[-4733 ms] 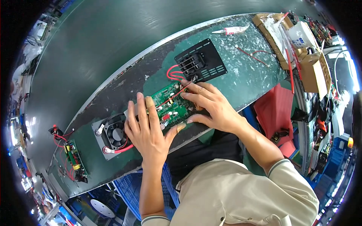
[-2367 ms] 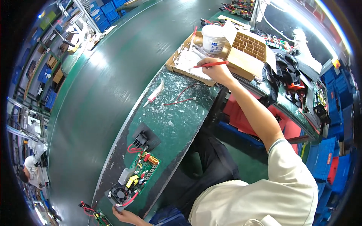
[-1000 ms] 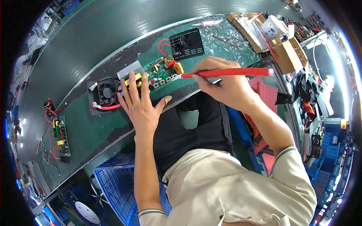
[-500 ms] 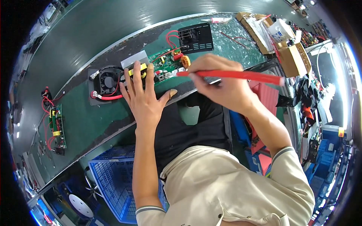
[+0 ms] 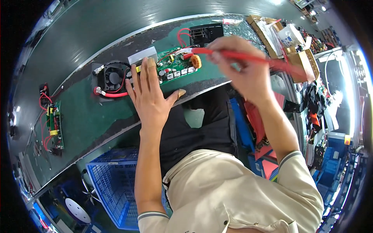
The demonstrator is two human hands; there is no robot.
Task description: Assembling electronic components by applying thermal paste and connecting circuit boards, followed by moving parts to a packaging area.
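A green circuit board (image 5: 176, 66) lies on the bench, with a copper coil (image 5: 196, 61), a red component and a row of white-topped parts. My left hand (image 5: 149, 93) rests over its left end, fingers stretched out across a yellow component and beside a grey metal plate (image 5: 143, 55). Tape-like wraps cover a finger and the thumb tip. Held in my closed right hand (image 5: 243, 66) is a long red-handled tool (image 5: 202, 51), brush-like, its pale tip over the board's far edge near the coil. Motion smears its rear end.
Left of the board sits a black fan (image 5: 113, 77) with a thick red cable. A black vented panel (image 5: 206, 34) with red wires lies behind. Another wired board (image 5: 54, 126) is at far left. Cardboard boxes (image 5: 303, 64) stand right; a blue crate (image 5: 112, 186) sits below the bench edge.
My right hand has moved up and slightly right, taking the red-handled tool's tip from the board's near edge to its far side. My left hand stays on the board.
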